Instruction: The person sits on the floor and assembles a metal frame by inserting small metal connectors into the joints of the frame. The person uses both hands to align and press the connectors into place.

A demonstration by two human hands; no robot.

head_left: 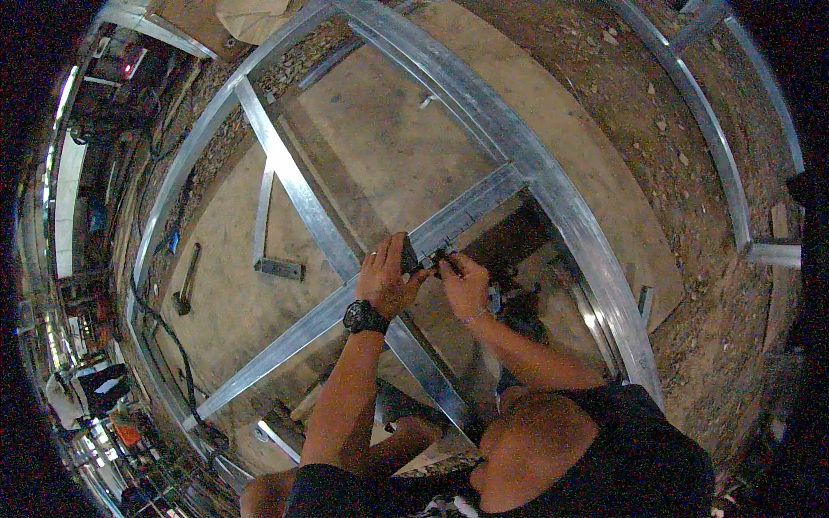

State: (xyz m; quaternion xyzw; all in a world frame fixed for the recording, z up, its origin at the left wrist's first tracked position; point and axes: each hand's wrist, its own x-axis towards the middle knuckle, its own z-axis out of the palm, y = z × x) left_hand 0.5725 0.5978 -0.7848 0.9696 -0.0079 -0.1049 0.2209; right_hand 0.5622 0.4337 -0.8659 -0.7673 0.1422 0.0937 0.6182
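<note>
Leaning over a large frame (587,233) of silvery metal tubing, a person works with both bare hands near the centre of the picture. The left hand (389,281), a dark watch (366,318) on its wrist, lies across the crossbar (471,207) just beside the junction of the bars, fingers together against a dark block (410,254), apparently to keep it steady against the metal; whether it truly grips the block, I cannot tell. Just to its right, the right hand (466,285) has its fingers bent, the tips pinching a small dark object (441,262) at the bar's lower edge, perhaps for fine control; its exact kind is too small to tell. Dark lines mark the bar above these fingertips.

Tan boards (380,129) lie beneath the frame, probably to give a flatter surface than the stony ground (639,95) at upper right. At left of centre, a hammer (191,272) and a short tube (281,269) rest on the boards, well apart from both hands. A dark cable (178,338) runs down the frame's left side.
</note>
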